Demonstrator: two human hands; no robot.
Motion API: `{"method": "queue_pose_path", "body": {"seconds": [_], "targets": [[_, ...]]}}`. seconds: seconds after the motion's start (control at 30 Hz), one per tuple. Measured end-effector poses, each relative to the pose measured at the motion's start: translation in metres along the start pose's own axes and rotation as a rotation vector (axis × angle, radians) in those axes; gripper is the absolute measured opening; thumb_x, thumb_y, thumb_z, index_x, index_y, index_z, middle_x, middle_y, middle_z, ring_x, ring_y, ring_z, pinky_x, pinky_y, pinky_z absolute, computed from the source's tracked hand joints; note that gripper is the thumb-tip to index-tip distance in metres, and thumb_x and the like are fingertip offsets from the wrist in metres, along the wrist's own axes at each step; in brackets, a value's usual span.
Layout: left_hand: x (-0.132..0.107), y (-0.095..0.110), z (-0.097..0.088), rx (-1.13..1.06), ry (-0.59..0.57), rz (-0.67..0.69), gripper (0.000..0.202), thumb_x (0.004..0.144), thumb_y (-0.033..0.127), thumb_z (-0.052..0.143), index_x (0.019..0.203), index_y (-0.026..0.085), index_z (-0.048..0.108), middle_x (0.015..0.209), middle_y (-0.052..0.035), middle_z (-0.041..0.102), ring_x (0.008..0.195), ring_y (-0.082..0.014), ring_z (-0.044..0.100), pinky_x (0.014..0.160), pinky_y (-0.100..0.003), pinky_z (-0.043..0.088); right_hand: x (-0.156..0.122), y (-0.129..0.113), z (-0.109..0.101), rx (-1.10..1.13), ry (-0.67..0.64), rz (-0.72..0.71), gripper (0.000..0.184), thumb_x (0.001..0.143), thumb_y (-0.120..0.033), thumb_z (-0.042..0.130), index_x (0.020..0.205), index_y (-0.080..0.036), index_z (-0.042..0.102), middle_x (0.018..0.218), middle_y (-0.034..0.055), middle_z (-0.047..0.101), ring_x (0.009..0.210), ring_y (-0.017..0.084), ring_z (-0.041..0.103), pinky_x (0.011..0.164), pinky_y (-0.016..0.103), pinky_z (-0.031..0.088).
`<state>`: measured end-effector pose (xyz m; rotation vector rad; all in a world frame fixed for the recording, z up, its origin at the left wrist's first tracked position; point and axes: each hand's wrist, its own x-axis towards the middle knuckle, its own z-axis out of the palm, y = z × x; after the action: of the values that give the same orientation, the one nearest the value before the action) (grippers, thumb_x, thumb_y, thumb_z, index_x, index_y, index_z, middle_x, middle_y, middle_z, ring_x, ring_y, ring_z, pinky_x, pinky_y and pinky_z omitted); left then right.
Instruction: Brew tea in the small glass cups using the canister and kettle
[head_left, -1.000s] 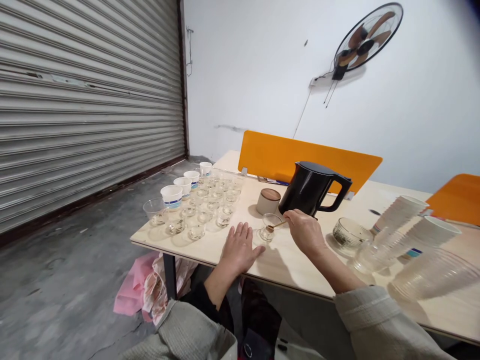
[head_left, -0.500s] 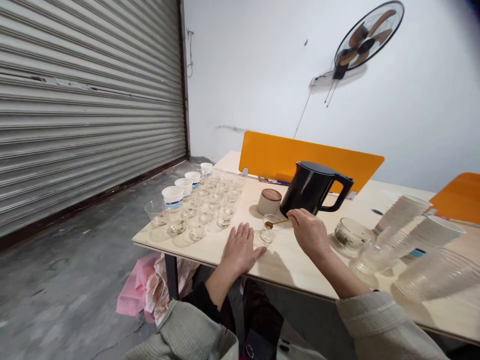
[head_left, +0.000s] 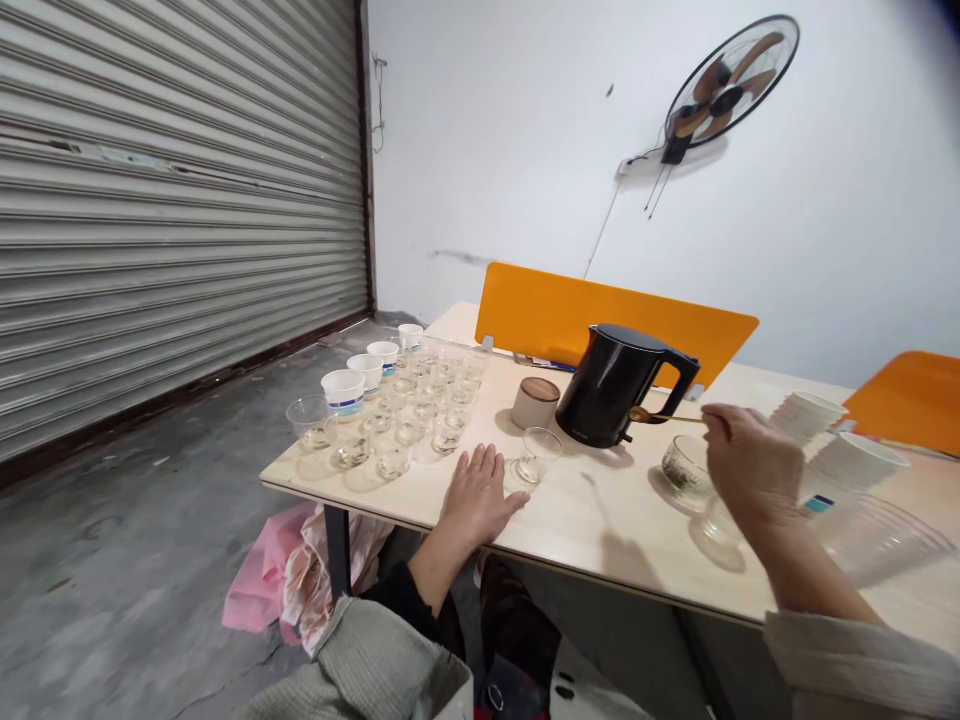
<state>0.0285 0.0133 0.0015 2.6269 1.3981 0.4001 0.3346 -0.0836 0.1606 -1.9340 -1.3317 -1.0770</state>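
Observation:
My left hand lies flat and open on the wooden table, just left of a small clear glass cup. My right hand pinches a thin golden spoon, held in the air over a glass bowl with dark leaves in it. The spoon's bowl points left, toward the handle of the black kettle. A beige jar with a wooden lid stands left of the kettle.
Several small glass cups and white paper cups stand in rows at the table's left end. Stacks of plastic and paper cups lie at the right. Orange dividers stand behind. A pink bag lies under the table.
My right hand has lifted the spoon out of the small glass cup and carried it right, over the glass bowl. My left hand has stayed flat on the table.

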Motion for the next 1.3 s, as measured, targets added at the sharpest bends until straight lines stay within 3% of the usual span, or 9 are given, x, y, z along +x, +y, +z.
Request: {"method": "queue_pose_path", "body": {"seconds": [0.17, 0.33, 0.6, 0.8, 0.97, 1.13, 1.3], "targets": [[-0.003, 0.001, -0.002, -0.007, 0.013, 0.008, 0.083, 0.102, 0.066, 0.030, 0.159, 0.006, 0.035, 0.169, -0.0174, 0.024, 0.159, -0.0317, 0.017, 0.130, -0.053, 0.013, 0.006, 0.049, -0.001, -0.354, -0.324, 0.136, 0.038, 0.103, -0.025, 0.041, 0.119, -0.013, 0.073, 0.101, 0.0229, 0.072, 0.080, 0.028, 0.066, 0.064, 0.039, 0.036], [-0.004, 0.001, -0.001, 0.003, 0.014, 0.006, 0.080, 0.102, 0.065, 0.032, 0.159, 0.008, 0.036, 0.169, -0.0168, 0.025, 0.159, -0.0315, 0.018, 0.130, -0.053, 0.014, 0.006, 0.062, 0.018, -0.448, -0.578, 0.221, 0.039, 0.098, -0.020, 0.039, 0.116, -0.016, 0.073, 0.100, 0.0216, 0.073, 0.088, 0.034, 0.070, 0.066, 0.037, 0.044], [-0.002, 0.000, 0.001, 0.018, 0.007, 0.007, 0.080, 0.103, 0.065, 0.030, 0.159, 0.009, 0.037, 0.170, -0.0158, 0.025, 0.159, -0.0313, 0.017, 0.129, -0.053, 0.015, 0.001, 0.055, 0.040, -0.370, -0.666, 0.259, 0.039, 0.094, -0.018, 0.044, 0.114, -0.014, 0.077, 0.104, 0.0242, 0.073, 0.097, 0.036, 0.071, 0.072, 0.040, 0.050], [-0.003, 0.001, 0.001, 0.020, 0.018, 0.004, 0.081, 0.103, 0.066, 0.030, 0.159, 0.008, 0.036, 0.169, -0.0162, 0.024, 0.159, -0.0308, 0.018, 0.129, -0.053, 0.015, -0.002, 0.062, 0.037, -0.373, -0.659, 0.239, 0.037, 0.094, -0.018, 0.046, 0.114, -0.014, 0.077, 0.104, 0.0241, 0.074, 0.097, 0.036, 0.071, 0.073, 0.040, 0.050], [-0.003, 0.000, 0.003, 0.022, 0.021, 0.011, 0.082, 0.102, 0.066, 0.030, 0.159, 0.007, 0.036, 0.169, -0.0165, 0.025, 0.159, -0.0312, 0.018, 0.130, -0.053, 0.015, 0.013, 0.082, 0.027, -0.300, -0.616, 0.328, 0.034, 0.092, -0.020, 0.051, 0.111, -0.021, 0.079, 0.115, 0.0194, 0.074, 0.103, 0.037, 0.070, 0.076, 0.040, 0.049], [-0.002, -0.001, 0.005, 0.026, 0.023, 0.007, 0.080, 0.102, 0.066, 0.031, 0.159, 0.010, 0.036, 0.169, -0.0163, 0.026, 0.159, -0.0313, 0.018, 0.130, -0.052, 0.015, 0.034, 0.092, 0.024, -0.297, -0.717, 0.324, 0.031, 0.089, -0.017, 0.054, 0.107, -0.020, 0.080, 0.117, 0.0185, 0.074, 0.104, 0.034, 0.068, 0.080, 0.039, 0.048], [-0.001, -0.001, 0.004, 0.026, 0.009, 0.005, 0.080, 0.102, 0.065, 0.031, 0.159, 0.009, 0.036, 0.169, -0.0166, 0.025, 0.159, -0.0316, 0.018, 0.130, -0.052, 0.014, 0.043, 0.081, 0.034, -0.340, -0.821, 0.273, 0.027, 0.086, -0.011, 0.060, 0.103, -0.016, 0.081, 0.110, 0.0189, 0.075, 0.099, 0.032, 0.070, 0.076, 0.035, 0.050]]}}
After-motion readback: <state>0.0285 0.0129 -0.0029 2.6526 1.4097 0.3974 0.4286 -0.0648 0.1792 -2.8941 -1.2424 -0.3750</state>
